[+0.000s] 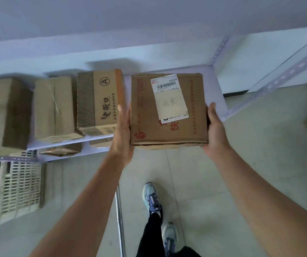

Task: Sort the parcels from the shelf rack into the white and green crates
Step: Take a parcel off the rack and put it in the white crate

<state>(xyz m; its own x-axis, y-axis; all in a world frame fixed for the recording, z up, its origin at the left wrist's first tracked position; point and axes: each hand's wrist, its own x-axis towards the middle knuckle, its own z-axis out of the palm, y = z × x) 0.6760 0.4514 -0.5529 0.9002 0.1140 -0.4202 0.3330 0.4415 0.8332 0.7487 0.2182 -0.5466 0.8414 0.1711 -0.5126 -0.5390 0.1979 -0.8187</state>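
Observation:
A brown cardboard parcel [145, 112] with red print and a white shipping label sits between both palms at the right end of the white shelf rack [217, 89]. My left hand [124, 134] presses its left side and my right hand [214, 130] presses its right side. The parcel's near edge overhangs the shelf front. A white slotted crate [22, 184] stands on the floor at lower left, under the shelf. No green crate is in view.
Three more cardboard boxes line the shelf to the left: one marked "A" [100, 101], a plain one [53, 108] and a large one [2, 112]. Smaller parcels [61, 150] lie on a lower shelf. A metal pole [119, 219] and my feet [152, 197] are on the tiled floor.

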